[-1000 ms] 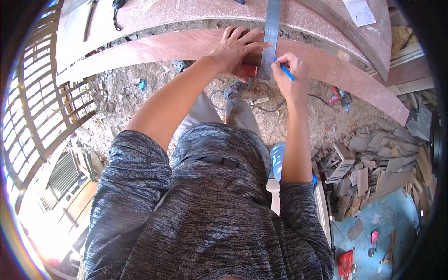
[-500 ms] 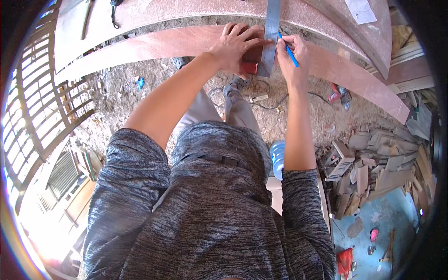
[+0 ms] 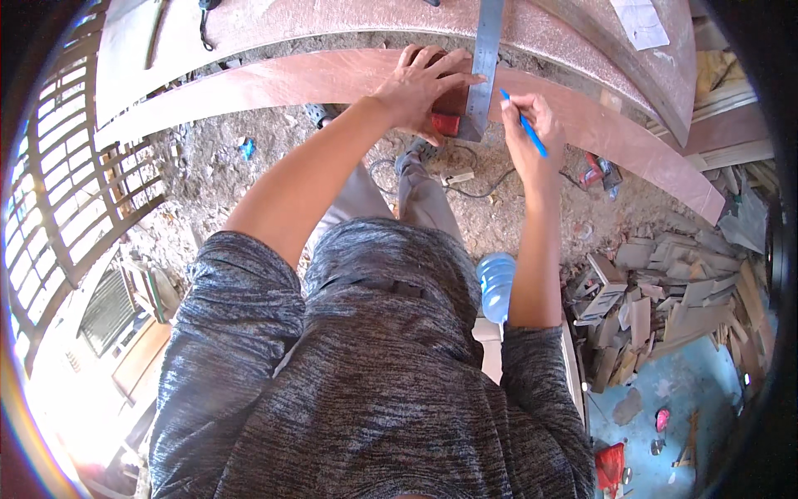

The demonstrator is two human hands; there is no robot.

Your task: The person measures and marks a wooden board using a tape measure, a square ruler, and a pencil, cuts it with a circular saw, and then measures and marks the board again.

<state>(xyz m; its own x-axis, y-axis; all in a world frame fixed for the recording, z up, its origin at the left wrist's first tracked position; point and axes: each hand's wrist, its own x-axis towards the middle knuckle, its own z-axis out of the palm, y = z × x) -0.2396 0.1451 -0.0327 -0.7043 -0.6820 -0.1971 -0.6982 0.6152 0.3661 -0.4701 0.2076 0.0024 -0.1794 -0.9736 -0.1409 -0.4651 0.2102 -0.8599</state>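
Observation:
A long reddish-brown wooden plank runs across the top of the head view. On it lies a metal try square with a red stock. My left hand presses flat on the square's stock, fingers spread toward the steel blade. My right hand grips a blue pencil, its tip just right of the blade on the plank. A second, wider plank lies beyond the first.
Rubble-strewn ground lies below the planks, with a cable and plug and a red tool. A pile of wood offcuts sits at the right, a plastic water bottle by my right elbow, a metal grille at the left.
My right hand with the pencil moved up along the square's blade, then came back down a little. My left hand stayed pressed on the square.

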